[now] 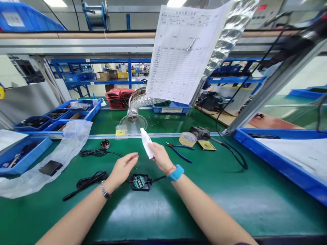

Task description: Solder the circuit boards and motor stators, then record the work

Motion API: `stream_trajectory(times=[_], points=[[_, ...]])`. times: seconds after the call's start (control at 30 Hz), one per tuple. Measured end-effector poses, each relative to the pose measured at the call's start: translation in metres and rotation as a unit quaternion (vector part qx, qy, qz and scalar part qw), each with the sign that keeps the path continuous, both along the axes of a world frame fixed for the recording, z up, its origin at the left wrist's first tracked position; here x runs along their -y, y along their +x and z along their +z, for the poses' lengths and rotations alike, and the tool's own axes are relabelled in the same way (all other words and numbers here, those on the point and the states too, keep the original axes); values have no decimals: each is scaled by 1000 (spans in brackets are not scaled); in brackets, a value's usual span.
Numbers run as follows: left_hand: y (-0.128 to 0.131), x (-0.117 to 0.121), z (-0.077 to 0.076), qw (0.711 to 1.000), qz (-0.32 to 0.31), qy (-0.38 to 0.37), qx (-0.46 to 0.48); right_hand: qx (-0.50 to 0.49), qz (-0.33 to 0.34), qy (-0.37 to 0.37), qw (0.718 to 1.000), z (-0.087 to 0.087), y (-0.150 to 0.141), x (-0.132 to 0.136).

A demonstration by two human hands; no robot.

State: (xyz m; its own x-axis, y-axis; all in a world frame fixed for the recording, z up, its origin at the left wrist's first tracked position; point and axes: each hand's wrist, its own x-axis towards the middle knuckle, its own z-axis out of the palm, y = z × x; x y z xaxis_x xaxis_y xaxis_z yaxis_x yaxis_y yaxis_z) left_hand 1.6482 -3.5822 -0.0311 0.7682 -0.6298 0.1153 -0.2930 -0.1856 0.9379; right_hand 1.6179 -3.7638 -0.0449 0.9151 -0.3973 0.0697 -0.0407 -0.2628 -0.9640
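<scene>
In my right hand (160, 156) I grip a white tube (146, 143), its narrow end tilted up and to the left. My left hand (123, 168) hovers beside it with bent fingers, a small gap to the thumb and nothing visible between them. On the green bench below and between my hands lies a small black open case (145, 186) with a round green circuit board (139, 181) in it. Cables run out of the case on both sides. A coiled black cable (92, 179) lies left of my left wrist.
Diagonal cutters (180, 149), a tape roll (188, 139) and a black device (200, 132) lie to the right. A clear fume hood (133, 124) stands behind. Left are a small motor (105, 144), a black box (50, 168) and blue bins (38, 146). A paper form (185, 54) hangs above.
</scene>
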Motion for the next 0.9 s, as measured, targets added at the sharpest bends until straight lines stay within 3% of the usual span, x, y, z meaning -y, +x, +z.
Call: stream_trajectory(times=[0.1,0.2,0.3,0.4,0.7,0.9], points=[[-5,19,3,988,2,-103,-115,34,91,-1,995,2,-16,-38],[-6,19,-1,981,30,-129,-143,61,131,-36,989,8,-25,-45],[-3,5,-3,998,34,7,56,97,86,-81,988,17,-27,-33],[-2,-4,-4,964,24,139,225,114,39,-115,986,22,-29,-22],[-10,-1,-7,904,-29,270,330,96,37,-205,973,17,-28,-20],[-7,-4,1,932,-71,234,267,107,83,-268,954,21,-26,-10]])
